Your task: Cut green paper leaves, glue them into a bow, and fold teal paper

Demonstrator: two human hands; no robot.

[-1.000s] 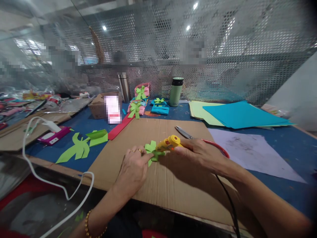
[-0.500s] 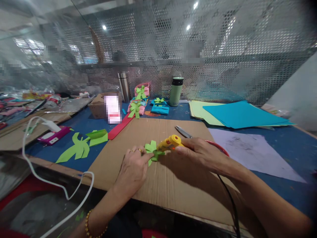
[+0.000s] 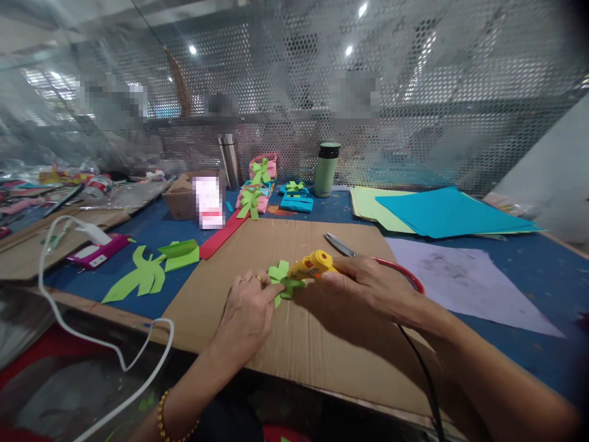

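My right hand (image 3: 363,282) is closed around a yellow glue gun (image 3: 315,263), its nozzle end pointing left and down at the middle of a green paper flower (image 3: 278,271). A dark cord trails from the gun below my wrist. The flower lies on a brown cardboard sheet (image 3: 317,350). My left hand (image 3: 251,307) has its fingers closed on the flower's left side, pressing a petal with a fingertip; the fingers partly cover it. Scissors (image 3: 339,244) with red handles lie on the cardboard, partly hidden behind my right hand.
Green paper cutouts (image 3: 146,270) and a purple power strip (image 3: 99,252) with a white cable sit at left. Behind stand a cardboard box (image 3: 179,199), a steel flask (image 3: 230,162), a green tumbler (image 3: 326,172) and folded paper pieces (image 3: 297,202). Blue sheets (image 3: 442,212) lie at right.
The glue gun and my right hand have shifted slightly left, over the flower's centre. My left hand keeps its hold on the flower.
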